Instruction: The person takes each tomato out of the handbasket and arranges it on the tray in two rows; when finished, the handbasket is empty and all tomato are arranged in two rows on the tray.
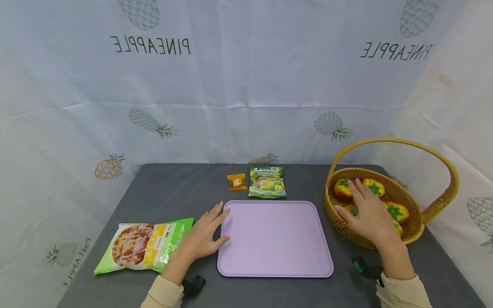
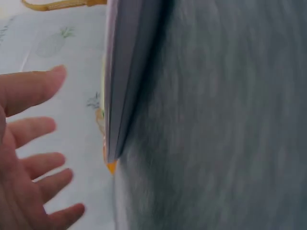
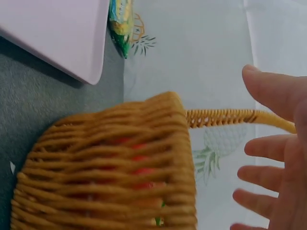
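My left hand [image 1: 204, 235] hovers by the left edge of a pale purple tray [image 1: 275, 239], fingers spread and nothing held. In the left wrist view, that hand [image 2: 24, 177] appears beside the tray's rim [image 2: 122, 81] with a gap between. My right hand [image 1: 371, 216], also with its fingers extended, is over a brown wicker basket [image 1: 360, 240] on the right. Inside the basket are several red-and-yellow fruits [image 1: 396, 211] with green leafy tops, some partly hidden by the hand. The right wrist view has the hand [image 3: 283, 163] beyond the woven wall, clear of the arched handle [image 3: 225, 117].
A green-and-white food bag [image 1: 144, 246] with a picture on its front lies left of the tray. Behind the tray are a green Fox's packet [image 1: 267, 184] and a small orange wrapped snack [image 1: 237, 182]. A pineapple-print cloth [image 1: 246, 85] hangs behind the dark table [image 1: 173, 188].
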A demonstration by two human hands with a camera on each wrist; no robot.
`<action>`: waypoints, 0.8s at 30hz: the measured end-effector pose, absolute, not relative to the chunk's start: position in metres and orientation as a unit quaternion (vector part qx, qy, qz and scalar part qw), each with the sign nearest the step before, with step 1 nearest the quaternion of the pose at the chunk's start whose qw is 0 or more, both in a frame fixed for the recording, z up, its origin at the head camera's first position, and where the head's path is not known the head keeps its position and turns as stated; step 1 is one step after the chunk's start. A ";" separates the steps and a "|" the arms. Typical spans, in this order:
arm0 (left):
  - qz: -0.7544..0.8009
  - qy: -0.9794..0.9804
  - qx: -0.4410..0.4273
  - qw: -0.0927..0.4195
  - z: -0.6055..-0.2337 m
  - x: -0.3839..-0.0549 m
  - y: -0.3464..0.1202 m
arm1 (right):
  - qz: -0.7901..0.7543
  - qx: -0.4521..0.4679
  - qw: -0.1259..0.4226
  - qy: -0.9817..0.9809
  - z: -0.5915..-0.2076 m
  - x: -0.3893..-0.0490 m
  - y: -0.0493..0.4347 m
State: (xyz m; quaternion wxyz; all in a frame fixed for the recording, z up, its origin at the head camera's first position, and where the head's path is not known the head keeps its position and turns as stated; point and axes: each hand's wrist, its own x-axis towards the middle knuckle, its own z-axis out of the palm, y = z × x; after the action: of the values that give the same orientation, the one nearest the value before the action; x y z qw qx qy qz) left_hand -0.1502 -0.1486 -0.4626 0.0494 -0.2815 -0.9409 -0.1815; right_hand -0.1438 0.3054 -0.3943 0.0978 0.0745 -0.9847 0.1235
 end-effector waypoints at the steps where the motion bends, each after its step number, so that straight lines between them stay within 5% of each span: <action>1: -0.201 -0.937 -0.282 0.033 -0.465 -0.150 -0.148 | 0.139 0.077 0.096 -0.983 -0.393 -0.144 0.307; 8: -0.305 -0.914 -0.258 -0.072 -0.480 -0.149 -0.153 | 0.226 0.081 0.067 -0.969 -0.382 -0.145 0.324; 24: -0.350 -0.898 -0.260 -0.061 -0.498 -0.149 -0.158 | 0.231 0.057 0.014 -0.971 -0.358 -0.169 0.386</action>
State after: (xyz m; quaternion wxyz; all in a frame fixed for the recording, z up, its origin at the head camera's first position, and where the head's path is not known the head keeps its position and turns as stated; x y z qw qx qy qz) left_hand -0.1486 -0.1579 -0.4984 -0.0611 -0.2596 -0.8980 -0.3501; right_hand -0.1687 0.3855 -0.3584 0.0142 0.0568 -0.9711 0.2312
